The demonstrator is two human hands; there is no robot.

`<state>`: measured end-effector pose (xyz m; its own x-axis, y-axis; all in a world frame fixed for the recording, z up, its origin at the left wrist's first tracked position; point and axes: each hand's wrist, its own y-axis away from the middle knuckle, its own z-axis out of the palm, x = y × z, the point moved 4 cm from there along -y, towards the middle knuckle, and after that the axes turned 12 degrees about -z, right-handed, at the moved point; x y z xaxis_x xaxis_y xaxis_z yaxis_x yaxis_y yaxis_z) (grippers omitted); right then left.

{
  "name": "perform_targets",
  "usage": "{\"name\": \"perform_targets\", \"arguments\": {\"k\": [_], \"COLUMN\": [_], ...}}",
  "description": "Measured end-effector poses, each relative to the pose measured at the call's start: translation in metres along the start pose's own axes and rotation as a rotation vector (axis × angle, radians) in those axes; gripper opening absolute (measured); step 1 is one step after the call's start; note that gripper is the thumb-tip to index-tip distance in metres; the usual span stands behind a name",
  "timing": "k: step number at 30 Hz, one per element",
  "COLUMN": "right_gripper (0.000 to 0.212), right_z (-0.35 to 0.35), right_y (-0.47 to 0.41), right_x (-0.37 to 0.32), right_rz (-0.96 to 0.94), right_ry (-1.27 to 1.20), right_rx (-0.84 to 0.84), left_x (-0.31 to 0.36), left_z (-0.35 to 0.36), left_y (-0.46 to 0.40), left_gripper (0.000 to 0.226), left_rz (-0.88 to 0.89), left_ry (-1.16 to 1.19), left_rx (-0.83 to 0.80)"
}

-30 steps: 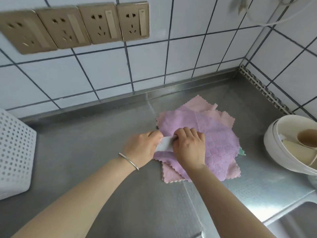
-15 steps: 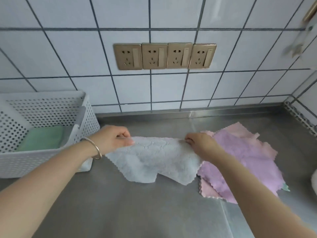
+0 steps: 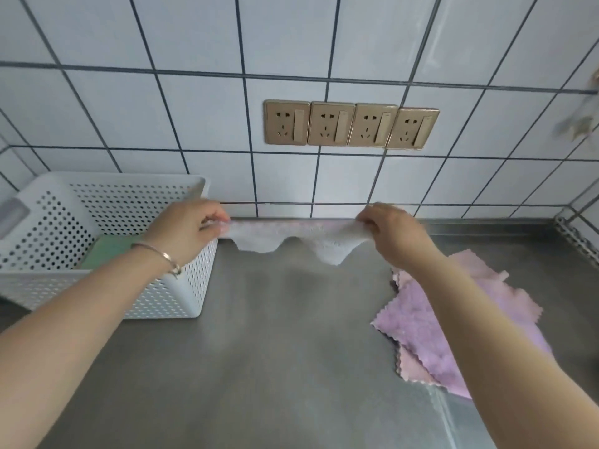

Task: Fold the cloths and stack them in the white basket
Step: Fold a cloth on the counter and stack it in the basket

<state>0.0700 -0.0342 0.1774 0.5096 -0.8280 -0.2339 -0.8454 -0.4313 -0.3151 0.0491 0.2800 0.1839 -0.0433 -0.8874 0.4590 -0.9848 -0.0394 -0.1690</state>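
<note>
basket (image 3: pixel 181 286) left, cloth pile (image 3: pixel 421 332) right; sockets (image 3: pixel 351 124) behind

Four sockets (image 3: pixel 351 124), one basket (image 3: pixel 168 303), two hands (image 3: pixel 184 231).

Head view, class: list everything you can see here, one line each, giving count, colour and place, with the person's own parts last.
white cloth: one, white, held stretched in the air above the counter between both hands
basket: one, white, perforated, on the counter at left
green cloth: one, green, folded, inside the basket
cloth pile: purple on top, pink beneath, exact count unclear, on the counter at right
counter: one, grey metal, across the foreground
sockets: four, gold, in a row on the tiled wall
wall: white tiles, dark grout, behind the counter
bracelet: one, silver, on the left wrist
left hand: pinches the white cloth's left end
right hand: pinches its right end
</note>
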Motion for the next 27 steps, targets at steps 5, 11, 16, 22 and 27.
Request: {"name": "perform_targets", "arguments": {"k": [5,11,16,22,27], "right_gripper": [0.032,0.044,0.041,0.037,0.027], "right_z": [0.076,0.172,0.200,0.179,0.186], "right_y": [0.057,0.149,0.193,0.168,0.109], "right_x": [0.004,-0.009,-0.022,-0.025,0.028], "right_rz": [0.019,0.083,0.089,0.161,0.599], "right_ry": [0.072,0.017,-0.084,-0.223,-0.295], "right_rx": [-0.416,-0.693,-0.774,-0.841,-0.564], "left_x": [-0.031,-0.070,-0.080,-0.064,-0.083], "left_z": [0.079,0.169,0.198,0.188,0.198], "left_y": [0.066,0.137,0.180,0.163,0.081], "left_gripper": [0.009,0.049,0.051,0.041,0.012], "left_rz": [0.087,0.091,0.099,-0.048,-0.494], "left_ry": [-0.230,-0.343,-0.460,-0.286,-0.061], "left_rx": [-0.241,-0.490,-0.687,-0.675,-0.536]}}
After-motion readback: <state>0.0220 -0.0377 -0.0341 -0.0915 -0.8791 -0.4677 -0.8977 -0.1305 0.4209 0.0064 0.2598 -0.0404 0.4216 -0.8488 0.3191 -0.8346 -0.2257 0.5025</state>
